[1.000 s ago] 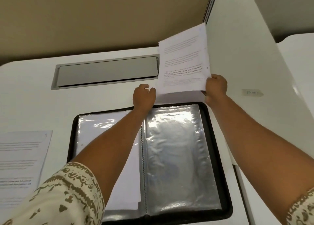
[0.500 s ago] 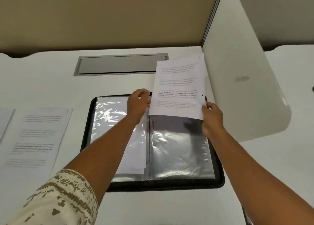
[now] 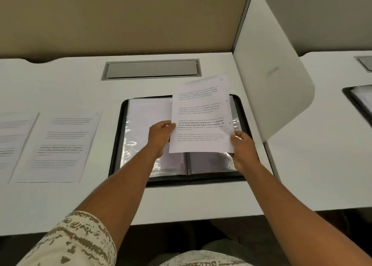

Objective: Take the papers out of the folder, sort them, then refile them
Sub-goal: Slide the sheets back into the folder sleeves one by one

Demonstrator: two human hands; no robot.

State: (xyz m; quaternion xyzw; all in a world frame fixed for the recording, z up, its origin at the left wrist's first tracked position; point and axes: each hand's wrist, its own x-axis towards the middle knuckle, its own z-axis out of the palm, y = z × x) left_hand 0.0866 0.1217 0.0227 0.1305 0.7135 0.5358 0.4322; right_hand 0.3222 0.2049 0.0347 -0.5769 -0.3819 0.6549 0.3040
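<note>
Left to right: two white printed paper sheets (image 3: 58,145) lie flat on the white desk (image 3: 201,201), the far-left one cut off; the black zip-edged display folder (image 3: 118,137) with glossy clear sleeves lies open. Above it, the left hand (image 3: 160,137) and right hand (image 3: 242,145) pinch a white printed page marked 6 (image 3: 201,115) by its side edges. Light and limp, it likely needs two-edge support; its text is illegible.

A white sheet (image 3: 201,117) printed in grey and black text is held above a black-edged folder (image 3: 120,145) with glossy clear sleeves (image 3: 132,145) on a white desk (image 3: 60,84); at 7 o'clock, a cream sleeve (image 3: 76,243) with brown patterning.
</note>
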